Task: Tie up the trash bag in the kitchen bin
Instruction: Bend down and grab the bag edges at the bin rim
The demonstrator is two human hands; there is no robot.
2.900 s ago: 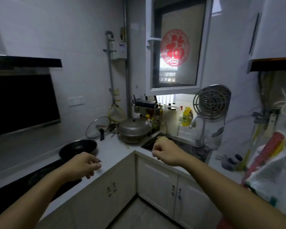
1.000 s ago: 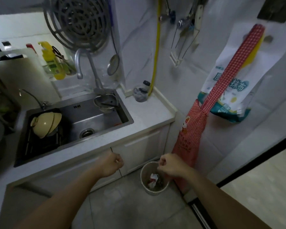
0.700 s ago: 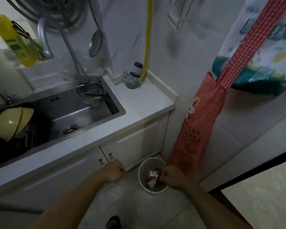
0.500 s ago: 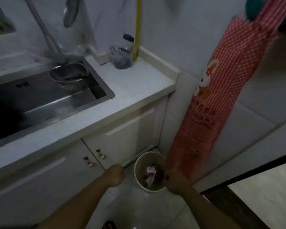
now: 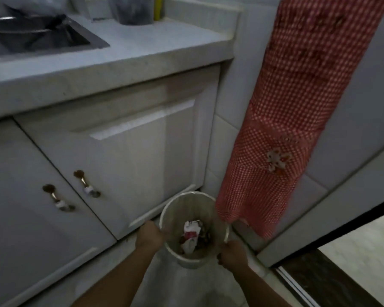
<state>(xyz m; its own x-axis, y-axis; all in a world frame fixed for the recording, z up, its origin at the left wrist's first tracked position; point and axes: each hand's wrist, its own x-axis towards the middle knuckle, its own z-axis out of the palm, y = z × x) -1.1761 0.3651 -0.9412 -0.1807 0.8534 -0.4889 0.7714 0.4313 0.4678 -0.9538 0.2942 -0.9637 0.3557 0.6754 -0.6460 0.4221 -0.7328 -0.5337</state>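
The bin (image 5: 194,229) stands on the floor (image 5: 182,286) at six o'clock in the view, in the corner where the cabinet (image 5: 124,156) meets the tiled wall (image 5: 350,120). Its rim almost touches the cabinet base at eleven o'clock, and open floor lies only toward the viewer. The bag (image 5: 175,214) lines the bin, pale against the inner wall, with crumpled red and white trash (image 5: 192,237) at the bottom. A red checked cloth (image 5: 282,120) hangs down the wall and its lower edge overlaps the rim at two o'clock, crowding that side. The counter (image 5: 111,60) juts out above. The left hand (image 5: 150,235) sits curled against the rim at nine o'clock; the right hand (image 5: 231,254) is at four o'clock, fingers bunched together at the rim. Blur makes it hard to tell whether either has actually pinched the bag edge.
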